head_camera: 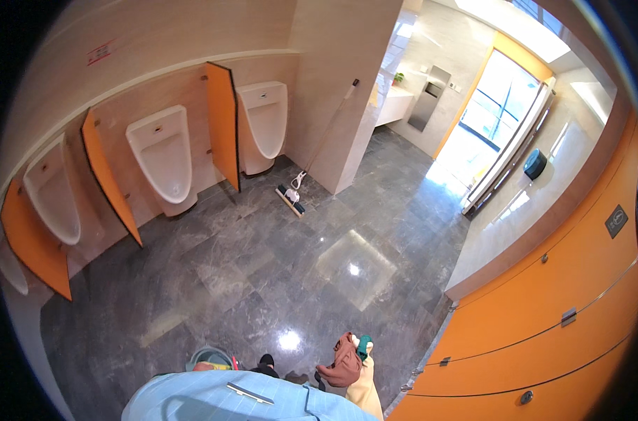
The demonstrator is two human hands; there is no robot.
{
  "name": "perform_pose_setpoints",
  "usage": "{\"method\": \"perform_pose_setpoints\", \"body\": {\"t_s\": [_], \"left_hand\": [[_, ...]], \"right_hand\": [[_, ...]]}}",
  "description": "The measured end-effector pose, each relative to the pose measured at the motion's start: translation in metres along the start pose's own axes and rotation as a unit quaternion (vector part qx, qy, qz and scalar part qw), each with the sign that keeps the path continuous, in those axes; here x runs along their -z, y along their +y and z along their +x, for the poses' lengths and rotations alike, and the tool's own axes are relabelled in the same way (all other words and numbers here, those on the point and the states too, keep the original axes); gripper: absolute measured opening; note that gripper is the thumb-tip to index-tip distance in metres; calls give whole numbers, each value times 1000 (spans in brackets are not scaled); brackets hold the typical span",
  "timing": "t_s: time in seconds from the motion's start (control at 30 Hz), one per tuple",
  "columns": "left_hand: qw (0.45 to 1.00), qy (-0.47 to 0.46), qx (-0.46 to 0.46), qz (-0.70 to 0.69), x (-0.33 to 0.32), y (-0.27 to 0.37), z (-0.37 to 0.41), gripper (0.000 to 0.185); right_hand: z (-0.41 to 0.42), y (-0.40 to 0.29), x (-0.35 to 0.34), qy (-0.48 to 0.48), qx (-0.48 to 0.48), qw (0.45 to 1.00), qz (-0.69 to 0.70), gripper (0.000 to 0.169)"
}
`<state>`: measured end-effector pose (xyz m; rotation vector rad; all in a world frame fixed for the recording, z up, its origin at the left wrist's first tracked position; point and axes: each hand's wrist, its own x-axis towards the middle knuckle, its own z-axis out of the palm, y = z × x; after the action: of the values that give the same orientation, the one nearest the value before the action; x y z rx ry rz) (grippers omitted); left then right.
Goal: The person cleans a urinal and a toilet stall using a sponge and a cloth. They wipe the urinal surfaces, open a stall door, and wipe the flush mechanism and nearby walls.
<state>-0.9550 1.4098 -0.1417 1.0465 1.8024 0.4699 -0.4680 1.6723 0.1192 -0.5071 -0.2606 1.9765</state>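
Note:
My left hand [204, 367], mostly hidden by my light blue shirt, is at the near rim of a grey-green bucket [212, 350] and appears to grip it. Something yellow and a red-edged item show in or against this bucket. Out to the right, my right hand [356, 341] is closed around a bunched brown cloth [344, 363] that hangs down. A dark green piece of cloth [365, 347] lies against the same hand. Cream material [365, 392], a sleeve or long glove, runs along that arm. A dark shoe [267, 360] shows below me.
White urinals [163, 158] with orange dividers [224, 126] line the left wall. A long-handled squeeze mop [291, 199] leans against the wall corner. Orange cubicle doors [508, 342] stand close on the right. Beyond are a washbasin counter [395, 105] and an open doorway [487, 116]. The tiled floor [235, 252] is glossy.

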Motion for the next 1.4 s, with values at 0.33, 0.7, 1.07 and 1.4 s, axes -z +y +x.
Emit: {"method": "perform_pose_setpoints", "body": {"t_s": [0.33,0.7,1.07,1.4], "left_hand": [[932,-134,-27,-335,88,428,214,47],[758,-364,-28,-541,45,632,307,67],[870,-291,-152,-369,100,672,457,56],[674,-517,77,-522,112,805,640,59]], "right_hand": [[168,-38,-87,110,-28,992,-50,54],[391,-100,-142,27,-59,997,-49,53],[531,-137,-160,90,74,955,-272,45],[581,-255,-113,298,255,915,-94,47]]}}
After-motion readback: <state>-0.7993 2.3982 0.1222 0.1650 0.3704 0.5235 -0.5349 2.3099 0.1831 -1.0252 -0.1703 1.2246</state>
